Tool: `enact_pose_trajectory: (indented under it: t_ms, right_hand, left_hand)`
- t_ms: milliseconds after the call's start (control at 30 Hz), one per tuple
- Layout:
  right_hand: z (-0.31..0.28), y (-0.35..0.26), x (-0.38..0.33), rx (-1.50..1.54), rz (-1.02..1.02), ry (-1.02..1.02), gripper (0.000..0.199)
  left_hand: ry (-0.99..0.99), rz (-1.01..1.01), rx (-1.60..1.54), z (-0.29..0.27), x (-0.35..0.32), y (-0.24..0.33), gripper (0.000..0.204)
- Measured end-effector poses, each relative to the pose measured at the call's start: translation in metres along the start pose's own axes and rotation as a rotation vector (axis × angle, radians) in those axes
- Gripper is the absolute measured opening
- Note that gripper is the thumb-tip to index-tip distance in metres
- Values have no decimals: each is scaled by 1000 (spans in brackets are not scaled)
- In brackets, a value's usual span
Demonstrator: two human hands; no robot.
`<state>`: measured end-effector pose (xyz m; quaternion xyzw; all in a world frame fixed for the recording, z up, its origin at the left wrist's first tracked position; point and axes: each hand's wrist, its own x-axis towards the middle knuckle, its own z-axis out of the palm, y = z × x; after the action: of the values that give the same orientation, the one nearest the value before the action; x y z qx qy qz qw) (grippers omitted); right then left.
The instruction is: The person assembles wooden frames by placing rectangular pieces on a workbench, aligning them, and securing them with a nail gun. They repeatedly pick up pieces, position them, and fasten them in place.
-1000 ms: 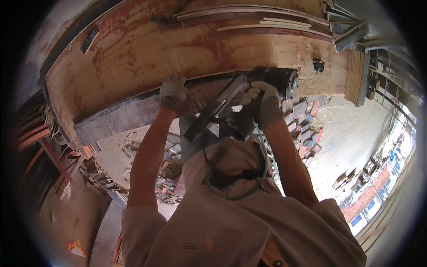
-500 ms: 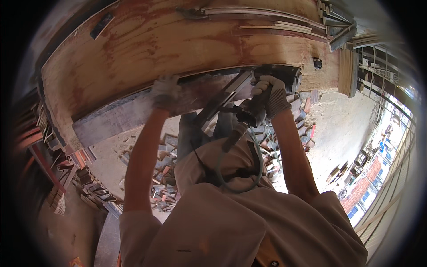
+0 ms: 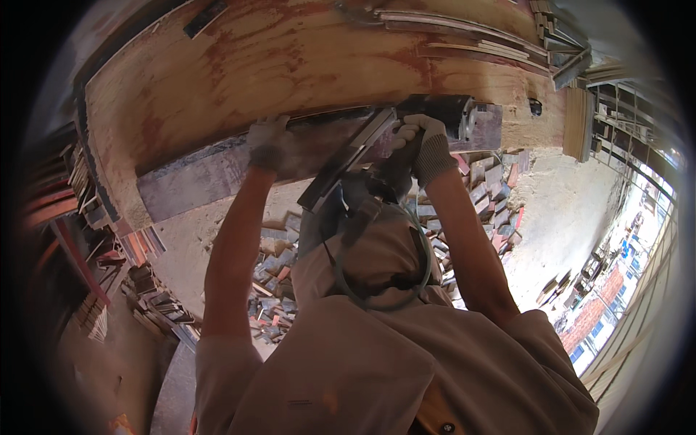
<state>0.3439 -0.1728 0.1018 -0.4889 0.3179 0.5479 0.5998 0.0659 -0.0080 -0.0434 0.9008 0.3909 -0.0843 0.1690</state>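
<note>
A long grey-brown board (image 3: 192, 190) lies along the near edge of a large stained wooden sheet (image 3: 290, 69). On the board's far edge rests my gloved left hand (image 3: 268, 138), its fingers stretched forward and slightly blurred. My gloved right hand (image 3: 426, 145) is wrapped round the dark rear handle of a handheld power saw, which looks like a circular saw (image 3: 438, 114). The saw's long metal base plate (image 3: 346, 161) slants across the board toward me. Its blade is hidden from view. A pale cord (image 3: 341, 279) loops from the saw in front of my body.
Many wood offcuts (image 3: 489, 192) litter the floor below the board. Thin strips (image 3: 464, 32) lie on the sheet's far side, with a small black object (image 3: 535, 106) at its right. Stacked timber (image 3: 69, 196) stands at the left. Railings and daylight border the right.
The saw and my right hand have shifted left along the board, baring its right end. My left hand stays on the board, fingers closer together. The whole view has shifted slightly.
</note>
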Motion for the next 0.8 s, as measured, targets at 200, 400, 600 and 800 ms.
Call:
enact_pose_trajectory:
  t_ms: [200,400,600,800]
  right_hand:
    - [28,33,-11,170,208,-36,20]
    - [54,59,-14,-76,18,31,29]
    - [79,105,-15,33,132,-29,25]
    - [99,151,-20,63,49,-31,24]
  left_hand:
    - [8,-43,-6,2,3,-1,46]
    - [2,-11,-19,-4,-17,-23,47]
    - [130,-43,25,-22,-54,-141,47]
    - [97,-9,36,-33,-98,-268,50]
